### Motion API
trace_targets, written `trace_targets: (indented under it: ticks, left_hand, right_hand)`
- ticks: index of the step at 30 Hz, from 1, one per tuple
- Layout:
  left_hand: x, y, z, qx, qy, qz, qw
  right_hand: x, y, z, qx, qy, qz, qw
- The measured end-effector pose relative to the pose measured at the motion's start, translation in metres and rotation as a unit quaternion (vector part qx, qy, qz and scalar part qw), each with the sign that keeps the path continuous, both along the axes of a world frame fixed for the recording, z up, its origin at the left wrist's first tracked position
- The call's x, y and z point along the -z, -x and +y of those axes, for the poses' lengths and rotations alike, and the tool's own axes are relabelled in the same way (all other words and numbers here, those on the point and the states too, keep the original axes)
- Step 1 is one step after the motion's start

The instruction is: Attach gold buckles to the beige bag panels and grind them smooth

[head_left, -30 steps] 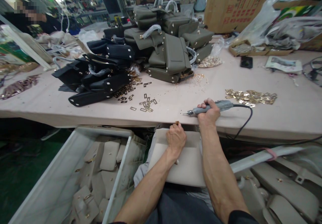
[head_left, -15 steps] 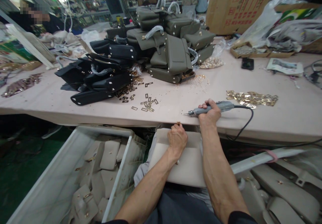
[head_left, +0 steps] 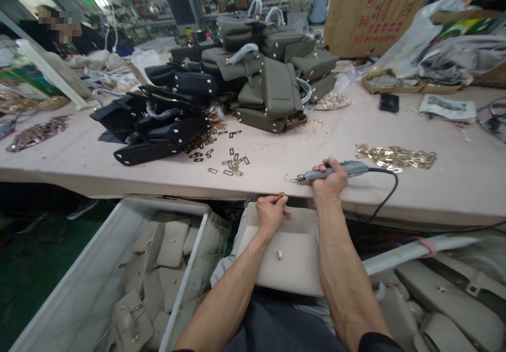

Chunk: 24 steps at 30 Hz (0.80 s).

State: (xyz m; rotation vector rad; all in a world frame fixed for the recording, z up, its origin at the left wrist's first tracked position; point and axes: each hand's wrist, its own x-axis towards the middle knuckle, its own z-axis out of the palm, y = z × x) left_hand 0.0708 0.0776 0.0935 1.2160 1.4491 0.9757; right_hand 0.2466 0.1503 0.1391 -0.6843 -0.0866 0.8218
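A light beige bag piece [head_left: 292, 267] lies across the person's lap, with a small metal fitting [head_left: 279, 255] on its face. At its far edge my left hand [head_left: 272, 213] pinches a small brownish-gold piece [head_left: 281, 195], too small to make out fully. My right hand [head_left: 331, 176] is wrapped round a grey electric screwdriver [head_left: 356, 168] over the table's front edge; the tip points left and touches nothing visible. Flat gold plates [head_left: 395, 157] lie in a heap right of the screwdriver, and more rectangular plates [head_left: 236, 165] are scattered to the left.
Black bags [head_left: 158, 125] and olive bags [head_left: 272, 88] are piled on the table [head_left: 336, 130]. A crate [head_left: 193, 246] of beige pieces stands at left; more beige pieces [head_left: 454, 294] lie at right. The screwdriver's cable [head_left: 389, 199] hangs over the edge. A person [head_left: 71, 30] is at back left.
My left hand has shifted slightly left and turned at the bag's far edge, uncovering the metal fitting. My right hand and the screwdriver have hardly moved. The whole view has shifted slightly.
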Motion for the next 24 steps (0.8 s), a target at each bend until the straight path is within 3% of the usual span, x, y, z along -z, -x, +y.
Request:
trace_targets:
  ticks: [3,6,16,24]
  left_hand:
    - [-0.002,0.006,0.009,-0.001,0.067,-0.110,0.992]
    - [-0.005,0.008,0.014,0.001,0.089,-0.154,0.984]
    - [-0.004,0.008,0.017,-0.006,0.115,-0.235,0.965]
    - [-0.003,0.007,0.016,-0.023,0.115,-0.256,0.960]
  right_hand:
    - [-0.001,0.001,0.000,0.003,0.003,0.000,1.000]
    - [-0.002,0.001,0.000,0.003,0.009,-0.001,1.000]
    - [-0.005,0.002,0.000,0.005,0.015,0.005,1.000]
    - [-0.018,0.005,-0.016,-0.045,-0.004,-0.002,0.999]
